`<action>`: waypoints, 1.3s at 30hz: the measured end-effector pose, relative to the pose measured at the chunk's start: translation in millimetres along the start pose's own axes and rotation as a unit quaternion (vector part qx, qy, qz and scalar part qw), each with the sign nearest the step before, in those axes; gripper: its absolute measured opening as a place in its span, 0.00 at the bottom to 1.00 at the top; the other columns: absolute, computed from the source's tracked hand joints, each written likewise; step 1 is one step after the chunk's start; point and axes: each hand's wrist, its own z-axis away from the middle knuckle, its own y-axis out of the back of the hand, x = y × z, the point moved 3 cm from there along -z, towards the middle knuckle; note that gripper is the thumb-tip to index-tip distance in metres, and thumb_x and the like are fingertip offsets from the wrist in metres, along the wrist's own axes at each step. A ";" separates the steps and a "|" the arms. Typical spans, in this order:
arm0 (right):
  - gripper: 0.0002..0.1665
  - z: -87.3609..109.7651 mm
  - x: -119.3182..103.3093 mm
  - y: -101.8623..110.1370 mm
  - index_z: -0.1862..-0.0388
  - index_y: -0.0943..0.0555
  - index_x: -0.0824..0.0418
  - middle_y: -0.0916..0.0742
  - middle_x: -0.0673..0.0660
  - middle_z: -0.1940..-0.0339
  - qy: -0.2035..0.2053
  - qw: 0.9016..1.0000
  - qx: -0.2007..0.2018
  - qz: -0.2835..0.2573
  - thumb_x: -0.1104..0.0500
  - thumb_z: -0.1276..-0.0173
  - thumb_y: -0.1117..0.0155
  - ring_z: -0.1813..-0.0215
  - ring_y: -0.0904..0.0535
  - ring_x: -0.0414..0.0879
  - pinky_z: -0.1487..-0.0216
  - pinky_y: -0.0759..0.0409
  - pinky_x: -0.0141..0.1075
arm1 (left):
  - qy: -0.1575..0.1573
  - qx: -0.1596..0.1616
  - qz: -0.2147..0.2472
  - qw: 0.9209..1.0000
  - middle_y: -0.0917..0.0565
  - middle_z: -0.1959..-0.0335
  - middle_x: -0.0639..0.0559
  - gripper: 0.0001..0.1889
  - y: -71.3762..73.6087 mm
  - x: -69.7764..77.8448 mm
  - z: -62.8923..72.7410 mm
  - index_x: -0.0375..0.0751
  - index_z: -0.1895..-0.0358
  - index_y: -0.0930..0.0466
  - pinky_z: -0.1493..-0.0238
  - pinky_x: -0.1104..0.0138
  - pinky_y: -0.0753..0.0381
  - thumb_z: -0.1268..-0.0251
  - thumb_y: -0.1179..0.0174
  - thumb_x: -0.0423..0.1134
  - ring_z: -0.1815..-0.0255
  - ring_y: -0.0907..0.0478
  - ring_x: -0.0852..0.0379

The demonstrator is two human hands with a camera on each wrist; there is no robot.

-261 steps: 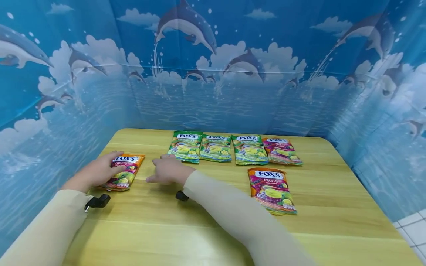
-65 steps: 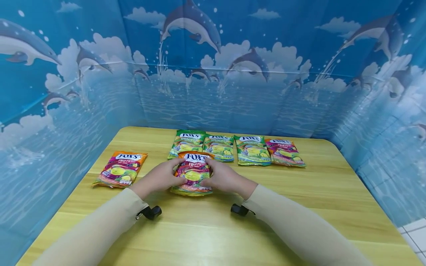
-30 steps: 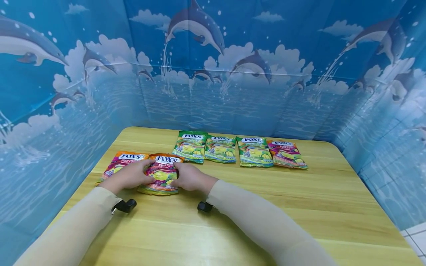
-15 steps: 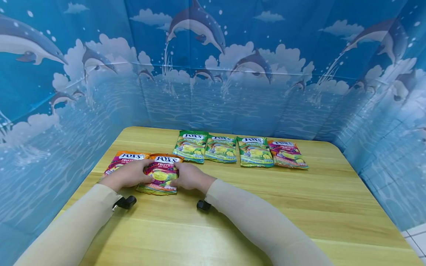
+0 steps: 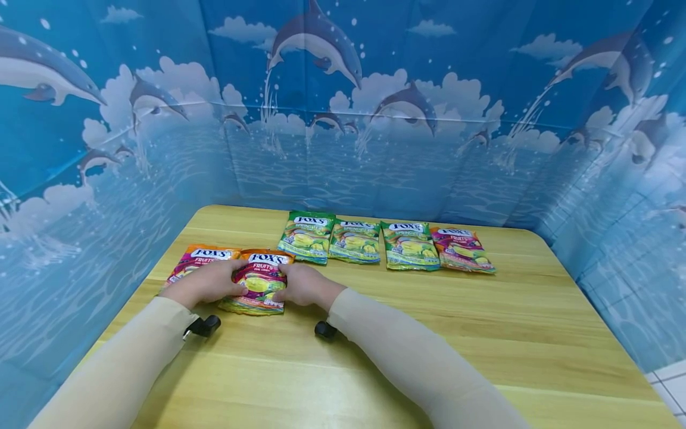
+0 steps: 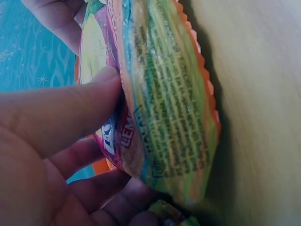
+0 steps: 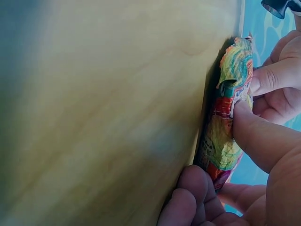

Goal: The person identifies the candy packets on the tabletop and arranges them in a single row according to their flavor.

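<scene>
Both hands hold one orange-and-purple FOX'S Fruits candy bag (image 5: 259, 283), lying face up at the left of the table. My left hand (image 5: 211, 281) grips its left edge, thumb on the near part of the side and fingers toward the top. From the other side my right hand (image 5: 306, 285) pinches the right edge. A second Fruits candy bag (image 5: 206, 255) lies just left of it, partly hidden behind my left hand and wrist. In the left wrist view the thumb presses the held bag (image 6: 164, 94); the right wrist view shows that bag (image 7: 228, 122) edge-on, close to the tabletop.
Along the back of the wooden table (image 5: 332, 369) lie several more candy bags: green Springtea bags (image 5: 306, 237), (image 5: 355, 240), (image 5: 411, 245) and one purple Fruits bag (image 5: 463, 249) at the right end. A dolphin-print curtain (image 5: 364, 161) encloses the table's back and sides.
The purple Fruits bag from the right front was carried left by both hands and set beside the left one, which my left hand released. During the last second the hands barely move.
</scene>
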 end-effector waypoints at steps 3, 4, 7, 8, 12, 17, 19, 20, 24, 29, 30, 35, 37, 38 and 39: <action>0.50 -1.4 0.4 -0.2 0.14 0.38 0.48 0.24 0.53 0.20 -0.004 1.000 0.000 0.000 0.38 0.29 0.28 0.21 0.28 0.49 0.20 0.29 0.43 | 0.001 -0.003 0.002 1.000 0.30 0.23 0.29 0.42 -0.4 0.0 -0.9 0.45 0.17 0.39 0.26 0.33 0.33 0.28 0.32 0.54 0.26 0.29 0.29; 0.50 -1.8 0.8 -0.4 0.14 0.38 0.48 0.24 0.53 0.20 -0.005 1.000 0.000 -0.003 0.38 0.29 0.28 0.21 0.28 0.49 0.20 0.30 0.43 | 0.001 -0.004 0.002 1.000 0.30 0.23 0.29 0.42 -0.5 -0.1 -1.2 0.45 0.17 0.39 0.26 0.33 0.33 0.28 0.32 0.54 0.25 0.30 0.29; 0.50 -2.8 2.1 -0.5 0.14 0.37 0.46 0.24 0.52 0.20 -0.012 1.000 0.002 -0.015 0.38 0.29 0.28 0.22 0.28 0.49 0.20 0.30 0.44 | 0.000 -0.006 0.006 1.000 0.31 0.22 0.29 0.42 -0.4 -1.3 -2.3 0.45 0.16 0.39 0.26 0.33 0.33 0.28 0.33 0.54 0.27 0.28 0.31; 0.50 -2.8 2.6 -0.5 0.14 0.37 0.46 0.25 0.52 0.20 -0.015 1.000 0.002 -0.019 0.38 0.30 0.28 0.22 0.28 0.49 0.20 0.30 0.44 | 0.001 -0.006 0.008 1.000 0.31 0.22 0.29 0.42 -0.4 -1.8 -2.6 0.45 0.16 0.39 0.26 0.34 0.33 0.28 0.33 0.54 0.28 0.27 0.33; 0.50 -2.2 4.0 0.3 0.14 0.37 0.45 0.25 0.53 0.19 -0.015 1.000 -0.001 -0.027 0.38 0.30 0.28 0.22 0.28 0.49 0.20 0.30 0.44 | 0.004 -0.008 0.010 1.000 0.32 0.22 0.30 0.43 -0.2 -3.6 -3.3 0.46 0.16 0.39 0.26 0.34 0.32 0.28 0.33 0.55 0.30 0.26 0.35; 0.51 -0.7 5.9 1.1 0.14 0.39 0.45 0.26 0.54 0.19 -0.007 0.999 -0.013 -0.037 0.40 0.30 0.27 0.23 0.27 0.49 0.20 0.30 0.45 | 0.002 -0.008 0.011 1.000 0.31 0.22 0.29 0.43 -0.4 -3.4 -3.2 0.46 0.16 0.39 0.26 0.34 0.32 0.29 0.33 0.55 0.31 0.26 0.35; 0.51 -0.5 6.7 0.9 0.14 0.39 0.46 0.26 0.54 0.19 -0.005 0.999 -0.015 -0.035 0.40 0.30 0.27 0.23 0.27 0.49 0.20 0.30 0.45 | 0.002 -0.009 0.014 1.000 0.31 0.22 0.29 0.43 -0.2 -2.9 -2.5 0.46 0.16 0.39 0.26 0.34 0.32 0.29 0.32 0.55 0.31 0.26 0.34; 0.51 -0.4 6.9 0.8 0.14 0.39 0.45 0.26 0.54 0.19 -0.004 0.999 -0.015 -0.031 0.40 0.30 0.27 0.23 0.27 0.49 0.20 0.30 0.44 | 0.002 -0.009 0.015 1.000 0.31 0.22 0.29 0.43 -0.1 -2.7 -2.2 0.46 0.16 0.39 0.27 0.34 0.31 0.29 0.32 0.55 0.31 0.26 0.34; 0.51 -0.3 5.9 0.6 0.14 0.39 0.46 0.25 0.55 0.19 0.002 1.000 -0.013 -0.019 0.40 0.30 0.27 0.22 0.28 0.49 0.20 0.30 0.44 | 0.005 -0.008 0.014 1.000 0.30 0.23 0.29 0.43 -0.4 -2.6 -1.5 0.46 0.17 0.38 0.27 0.33 0.32 0.29 0.32 0.55 0.30 0.26 0.32; 0.51 -0.7 4.3 -0.5 0.14 0.39 0.46 0.26 0.55 0.19 0.001 1.000 -0.014 -0.015 0.40 0.29 0.27 0.20 0.29 0.50 0.20 0.31 0.43 | 0.005 -0.008 0.014 1.000 0.30 0.23 0.29 0.43 -1.6 -1.8 -1.4 0.46 0.17 0.38 0.25 0.33 0.34 0.29 0.31 0.54 0.26 0.30 0.29; 0.51 -0.9 4.2 -0.8 0.14 0.39 0.46 0.26 0.55 0.19 0.000 1.000 -0.014 -0.014 0.40 0.29 0.27 0.20 0.29 0.50 0.19 0.31 0.43 | 0.005 -0.008 0.014 1.000 0.31 0.22 0.29 0.43 -1.6 -1.9 -1.3 0.46 0.17 0.38 0.25 0.32 0.34 0.29 0.31 0.54 0.25 0.30 0.28; 0.51 -1.5 3.4 -1.2 0.13 0.39 0.46 0.26 0.55 0.19 -0.005 1.000 -0.014 -0.010 0.40 0.29 0.27 0.20 0.29 0.50 0.19 0.31 0.43 | 0.005 -0.007 0.015 1.000 0.30 0.23 0.29 0.43 -1.5 -2.6 -1.1 0.45 0.17 0.37 0.26 0.32 0.33 0.30 0.31 0.54 0.25 0.30 0.28; 0.51 -1.6 3.1 -1.3 0.13 0.39 0.46 0.26 0.55 0.19 -0.007 1.000 -0.014 -0.008 0.40 0.29 0.27 0.20 0.29 0.50 0.20 0.31 0.43 | 0.005 -0.006 0.015 1.000 0.30 0.23 0.29 0.43 -1.7 -3.1 -1.4 0.45 0.17 0.37 0.26 0.32 0.34 0.30 0.31 0.54 0.25 0.31 0.27; 0.51 -1.8 2.9 -1.4 0.13 0.39 0.46 0.26 0.55 0.19 -0.007 1.000 -0.014 -0.008 0.40 0.29 0.27 0.20 0.29 0.50 0.20 0.31 0.43 | 0.004 -0.006 0.015 1.000 0.30 0.23 0.29 0.43 -1.9 -3.1 -1.5 0.44 0.17 0.37 0.26 0.32 0.34 0.30 0.31 0.54 0.25 0.31 0.27; 0.51 -2.0 2.8 -1.5 0.13 0.40 0.45 0.26 0.55 0.19 -0.008 1.000 -0.014 -0.008 0.40 0.29 0.27 0.20 0.29 0.50 0.20 0.31 0.44 | 0.004 -0.006 0.015 1.000 0.30 0.23 0.29 0.43 -2.2 -3.3 -1.7 0.44 0.17 0.37 0.26 0.32 0.34 0.30 0.31 0.53 0.25 0.31 0.27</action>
